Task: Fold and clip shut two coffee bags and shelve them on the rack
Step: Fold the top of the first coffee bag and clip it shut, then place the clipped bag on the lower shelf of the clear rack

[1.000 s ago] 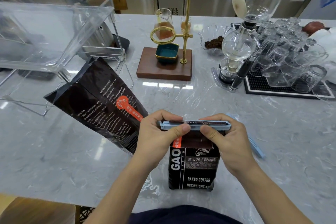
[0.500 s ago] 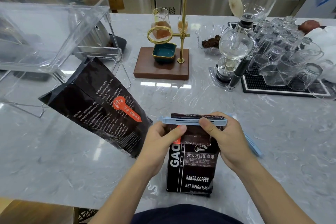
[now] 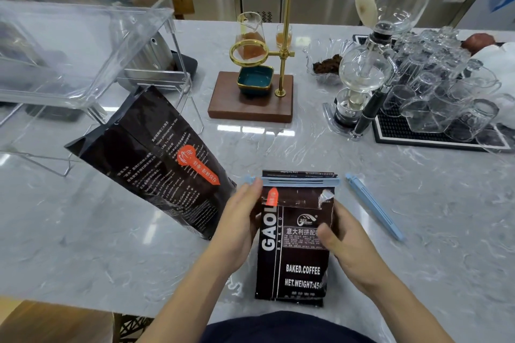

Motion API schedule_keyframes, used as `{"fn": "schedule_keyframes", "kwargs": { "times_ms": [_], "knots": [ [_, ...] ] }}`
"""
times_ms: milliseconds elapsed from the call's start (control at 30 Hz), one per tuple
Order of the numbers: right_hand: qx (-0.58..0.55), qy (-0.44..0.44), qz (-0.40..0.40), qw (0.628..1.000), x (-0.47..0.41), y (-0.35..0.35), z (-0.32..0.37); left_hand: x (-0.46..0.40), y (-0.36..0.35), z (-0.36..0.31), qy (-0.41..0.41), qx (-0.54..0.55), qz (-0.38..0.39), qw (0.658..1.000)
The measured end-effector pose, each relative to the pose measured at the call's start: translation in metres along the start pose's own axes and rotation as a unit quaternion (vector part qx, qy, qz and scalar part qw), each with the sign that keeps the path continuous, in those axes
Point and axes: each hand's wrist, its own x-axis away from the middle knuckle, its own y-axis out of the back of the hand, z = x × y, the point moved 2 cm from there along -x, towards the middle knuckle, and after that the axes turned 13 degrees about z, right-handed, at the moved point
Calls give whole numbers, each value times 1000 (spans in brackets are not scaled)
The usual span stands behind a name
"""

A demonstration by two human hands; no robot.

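Observation:
A small black coffee bag (image 3: 295, 264) stands upright near the counter's front edge. Its top is folded over, and a light blue clip (image 3: 295, 182) is clamped across the fold. My left hand (image 3: 239, 223) presses flat against the bag's left side. My right hand (image 3: 345, 245) holds the bag's right side, thumb on the front label. A taller black coffee bag (image 3: 150, 159) leans tilted to the left, its top unfolded. A second light blue clip (image 3: 373, 206) lies on the counter to the right. The clear acrylic rack (image 3: 92, 28) stands at the back left.
A brass pour-over stand on a wooden base (image 3: 250, 97) sits mid-counter. A glass siphon brewer (image 3: 359, 75) and a black mat with several upturned glasses (image 3: 440, 97) are at the right. A glass dish of coffee grounds (image 3: 326, 64) lies behind. The marble counter edge (image 3: 83, 301) is near me.
Both hands have left the clip and slid down to the sides of the small bag. The clip now stays clamped on the folded top by itself.

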Motion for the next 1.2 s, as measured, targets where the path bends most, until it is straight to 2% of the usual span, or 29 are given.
{"fn": "schedule_keyframes", "kwargs": {
  "times_ms": [100, 233, 333, 433, 533, 633, 833, 1200],
  "knots": [
    [3, 9, -37, 999, 7, 2, -8, 13, 0, 17, 44, -37, 43, 997],
    [9, 32, -67, 997, 7, 3, -10, 33, -1, 31, 84, -136, 47, 986],
    [9, 37, -81, 996, 7, 2, -7, 42, -3, 32, 88, -167, 48, 981],
    [3, 36, -87, 996, 5, -1, -3, 48, -11, 31, 82, -150, 9, 985],
    [-8, 26, -84, 996, 6, -10, 1, 55, -22, 31, 33, -139, -61, 988],
    [46, 6, -75, 996, 13, -24, 2, 60, -30, 31, 0, -128, -115, 985],
    [83, 12, -82, 993, 32, -28, -1, 77, -44, 36, -10, -150, -157, 976],
    [80, 41, -15, 996, 53, -39, 1, 120, -65, 36, -51, -147, -223, 962]
  ]
}}
